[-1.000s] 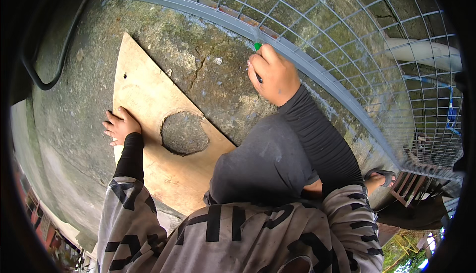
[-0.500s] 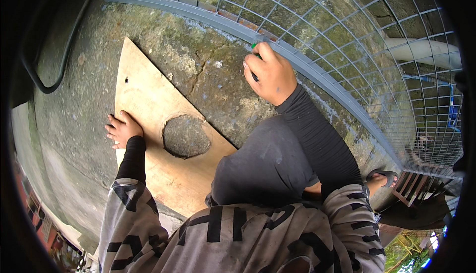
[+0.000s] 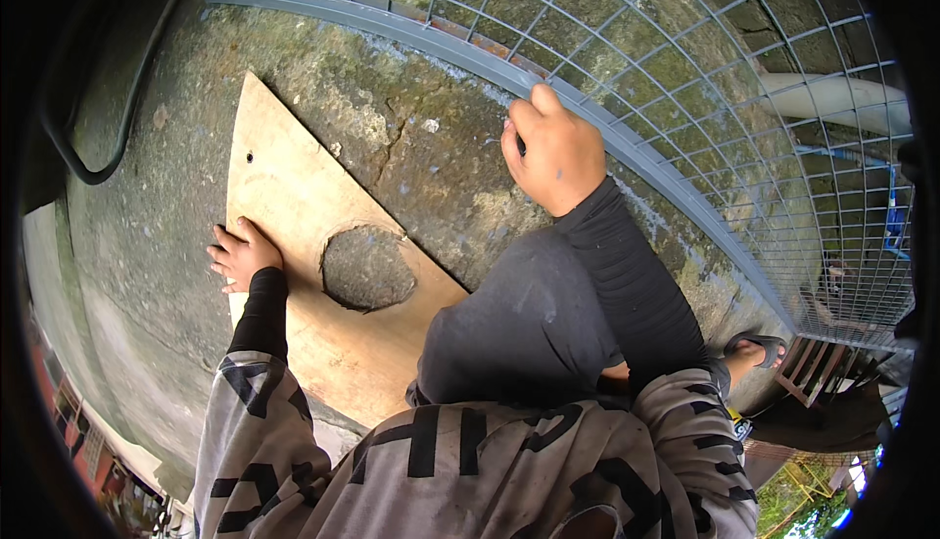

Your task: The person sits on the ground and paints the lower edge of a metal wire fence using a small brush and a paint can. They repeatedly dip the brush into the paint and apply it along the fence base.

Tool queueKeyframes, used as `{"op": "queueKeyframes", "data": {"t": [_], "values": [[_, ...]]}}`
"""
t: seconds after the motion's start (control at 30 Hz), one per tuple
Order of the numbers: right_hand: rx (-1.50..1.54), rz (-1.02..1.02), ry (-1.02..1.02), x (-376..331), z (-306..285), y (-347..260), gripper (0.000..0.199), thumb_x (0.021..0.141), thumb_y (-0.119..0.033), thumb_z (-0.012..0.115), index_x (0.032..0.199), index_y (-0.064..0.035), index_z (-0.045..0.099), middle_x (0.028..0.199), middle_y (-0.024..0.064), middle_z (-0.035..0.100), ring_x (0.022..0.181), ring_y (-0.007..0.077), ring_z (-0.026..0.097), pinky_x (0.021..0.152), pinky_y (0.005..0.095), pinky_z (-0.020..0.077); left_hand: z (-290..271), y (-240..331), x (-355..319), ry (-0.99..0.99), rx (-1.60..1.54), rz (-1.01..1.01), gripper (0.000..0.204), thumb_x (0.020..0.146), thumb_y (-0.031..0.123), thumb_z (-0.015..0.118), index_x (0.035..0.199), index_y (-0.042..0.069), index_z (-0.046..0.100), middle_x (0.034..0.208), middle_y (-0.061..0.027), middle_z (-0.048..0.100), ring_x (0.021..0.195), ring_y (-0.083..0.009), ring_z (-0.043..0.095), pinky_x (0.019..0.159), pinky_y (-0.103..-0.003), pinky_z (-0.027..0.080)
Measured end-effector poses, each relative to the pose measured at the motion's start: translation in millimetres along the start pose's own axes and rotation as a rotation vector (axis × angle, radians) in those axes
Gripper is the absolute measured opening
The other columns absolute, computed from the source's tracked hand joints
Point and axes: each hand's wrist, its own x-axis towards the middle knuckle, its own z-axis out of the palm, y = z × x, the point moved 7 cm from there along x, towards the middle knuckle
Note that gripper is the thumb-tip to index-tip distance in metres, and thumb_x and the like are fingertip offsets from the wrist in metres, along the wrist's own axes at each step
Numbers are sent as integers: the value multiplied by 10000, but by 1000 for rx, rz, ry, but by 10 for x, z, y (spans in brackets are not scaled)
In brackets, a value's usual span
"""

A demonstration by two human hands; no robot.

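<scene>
My left hand [image 3: 247,253] lies flat with spread fingers on the left edge of a light plywood piece [image 3: 294,187]. This board has a pointed far end, a small hole near that point and a large rough round cutout. My right hand [image 3: 556,150] is closed in a fist beside the grey metal frame rail [image 3: 431,42] of a wire mesh panel [image 3: 627,59]. A dark bit of a slim handled tool [image 3: 521,146] shows between its fingers; the fist hides the rest, so its kind cannot be made out.
Weathered concrete ground [image 3: 362,138] with moss, a crack and bluish paint flecks lies under everything. A black curved tube [image 3: 95,177] stands at the left. My bent knee [image 3: 529,294] is between my arms. Beyond the mesh are a pale pipe [image 3: 832,103] and a wooden slatted piece [image 3: 813,371].
My right hand has shifted slightly right along the rail, and the green part of the tool seen before is now hidden. My left hand and the plywood have stayed in place.
</scene>
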Motion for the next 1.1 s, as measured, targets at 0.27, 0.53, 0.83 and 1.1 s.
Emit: {"op": "queueKeyframes", "data": {"t": [0.27, 0.53, 0.83, 1.1], "values": [[50, -52, 32, -58, -149, -215, 117, 790, -137, 674, 783, -79, 573, 835, 83, 502, 672, 265, 619, 543, 399, 503, -19, 19, -3, 2, 3, 2, 682, 947, 629, 355, 1520, 262, 315, 1601, -137, 230, 1472, -373, 205, 1117, -690, 125], [29, -9, -35, -159, 19, 21, 116, 792, -137, 662, 817, -78, 565, 877, 95, 506, 704, 273, 617, 558, 407, 522, 12, -17, 20, 11, -9, 15, 693, 945, 644, 343, 1521, 259, 316, 1601, -143, 227, 1474, -382, 193, 1117, -686, 124], [90, -59, 93, -81, -94, -115, 142, 785, -142, 672, 784, -67, 552, 834, 96, 490, 652, 274, 621, 549, 402, 520, 10, -14, 21, 19, -7, 2, 687, 941, 647, 337, 1517, 273, 324, 1597, -128, 243, 1468, -368, 216, 1100, -704, 141], [75, 49, 76, -142, -142, 31, 111, 818, -124, 667, 806, -59, 578, 827, 96, 480, 647, 276, 607, 556, 397, 498, -34, -17, 11, 0, -16, -10, 682, 944, 644, 330, 1515, 273, 326, 1599, -124, 241, 1472, -366, 204, 1105, -699, 132]]}}
